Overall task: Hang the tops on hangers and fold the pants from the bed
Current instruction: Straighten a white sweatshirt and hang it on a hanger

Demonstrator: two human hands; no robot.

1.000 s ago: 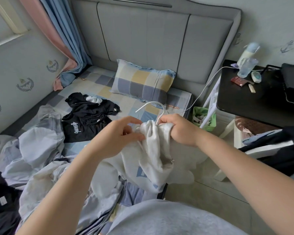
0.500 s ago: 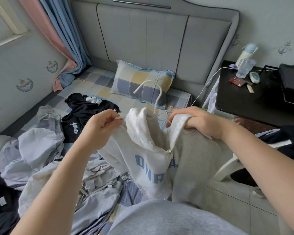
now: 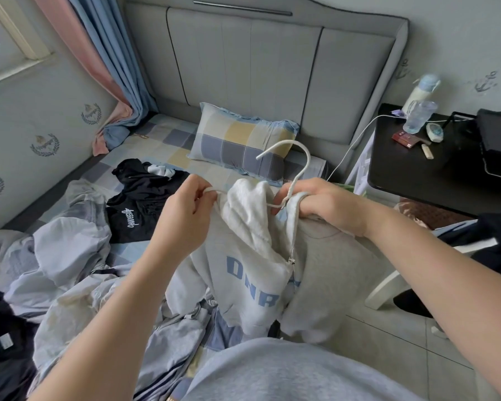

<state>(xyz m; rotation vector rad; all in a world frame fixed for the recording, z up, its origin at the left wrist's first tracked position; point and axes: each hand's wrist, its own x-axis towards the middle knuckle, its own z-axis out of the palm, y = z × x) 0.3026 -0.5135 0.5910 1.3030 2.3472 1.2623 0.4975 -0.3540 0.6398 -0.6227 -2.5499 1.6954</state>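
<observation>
I hold a light grey zip-up top (image 3: pixel 252 267) with blue letters above the bed's edge. A white hanger (image 3: pixel 294 157) sticks out of its neck, hook up, its arms partly hidden inside the fabric. My left hand (image 3: pixel 185 215) pinches the hanger's left end together with the top's left shoulder. My right hand (image 3: pixel 324 204) grips the right side of the collar next to the hanger's neck. A black top (image 3: pixel 139 204) lies on the bed behind my left hand. Pale grey-blue clothes (image 3: pixel 67 261) are piled at the left, with another black garment (image 3: pixel 3 351) at the lower left corner.
A checked pillow (image 3: pixel 240 146) leans by the grey headboard (image 3: pixel 272 68). A black side table (image 3: pixel 434 175) at the right carries a bottle, a cup and small items, with a white cable hanging off it. Dark clothes lie over a white chair (image 3: pixel 388 282) on the tiled floor.
The bunched top has been spread apart between my hands. The hanger has gone into its neck and the blue letters show. My left hand moved left to the shoulder end.
</observation>
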